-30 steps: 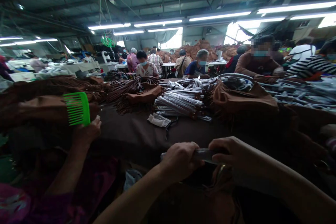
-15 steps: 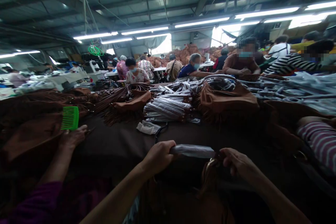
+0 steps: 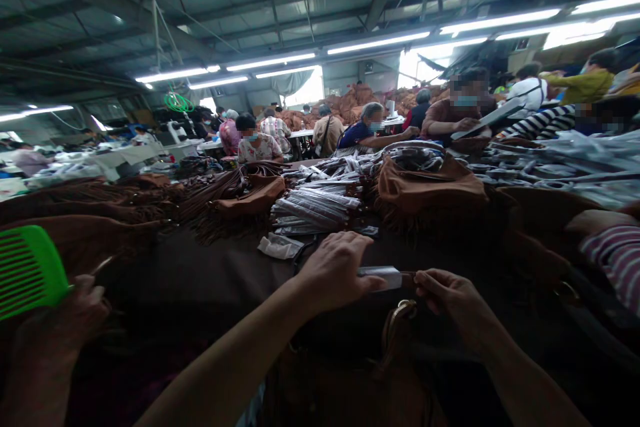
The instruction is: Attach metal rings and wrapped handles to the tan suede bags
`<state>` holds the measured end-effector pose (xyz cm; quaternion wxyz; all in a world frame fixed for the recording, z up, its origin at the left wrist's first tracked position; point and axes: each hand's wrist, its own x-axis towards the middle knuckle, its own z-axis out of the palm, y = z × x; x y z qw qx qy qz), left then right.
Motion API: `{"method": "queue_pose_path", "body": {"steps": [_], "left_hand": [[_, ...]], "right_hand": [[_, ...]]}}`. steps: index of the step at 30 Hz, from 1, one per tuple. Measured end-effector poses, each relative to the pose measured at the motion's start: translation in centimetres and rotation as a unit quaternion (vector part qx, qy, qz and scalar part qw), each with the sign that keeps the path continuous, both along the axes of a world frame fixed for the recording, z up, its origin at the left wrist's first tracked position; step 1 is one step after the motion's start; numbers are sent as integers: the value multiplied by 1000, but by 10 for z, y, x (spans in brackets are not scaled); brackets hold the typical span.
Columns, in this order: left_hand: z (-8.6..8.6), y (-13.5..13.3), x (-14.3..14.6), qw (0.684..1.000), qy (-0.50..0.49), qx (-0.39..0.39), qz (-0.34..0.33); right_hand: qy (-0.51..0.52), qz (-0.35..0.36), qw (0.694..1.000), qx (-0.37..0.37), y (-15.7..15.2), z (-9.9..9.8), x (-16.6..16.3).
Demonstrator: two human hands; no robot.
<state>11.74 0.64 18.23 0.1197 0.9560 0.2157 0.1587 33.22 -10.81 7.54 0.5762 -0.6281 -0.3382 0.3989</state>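
My left hand (image 3: 336, 272) is closed over a strap in a white plastic wrapper (image 3: 383, 276), and the hand hides part of it. A short brown strap end (image 3: 408, 279) sticks out of the wrapper's right side. Between thumb and fingers, my right hand (image 3: 447, 293) pinches that brown end. Just below hangs a gold ring (image 3: 406, 307) on a brown strap, above a brown bag (image 3: 350, 387) in deep shadow near my body.
A co-worker's hand at left holds a green comb (image 3: 33, 272). On the dark table (image 3: 215, 267) lie a small clear bag (image 3: 280, 246), a pile of wrapped straps (image 3: 315, 207) and fringed brown bags (image 3: 430, 187). A striped sleeve (image 3: 617, 263) reaches in at right.
My left hand has moved right and up along the wrapped strap, nearer my right hand. More of the brown end shows. The co-worker's green comb has moved left and closer to the camera.
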Motion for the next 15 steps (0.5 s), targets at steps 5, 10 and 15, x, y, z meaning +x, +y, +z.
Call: {"method": "queue_pose_path", "body": {"steps": [5, 10, 15], "left_hand": [[4, -12, 57, 980, 194, -31, -38], [-26, 9, 66, 975, 177, -135, -1], [-61, 16, 72, 953, 153, -260, 28]], "right_hand": [[-33, -39, 998, 48, -6, 9, -7], [-103, -112, 988, -26, -21, -42, -6], [-102, -50, 993, -18, -20, -65, -31]]}}
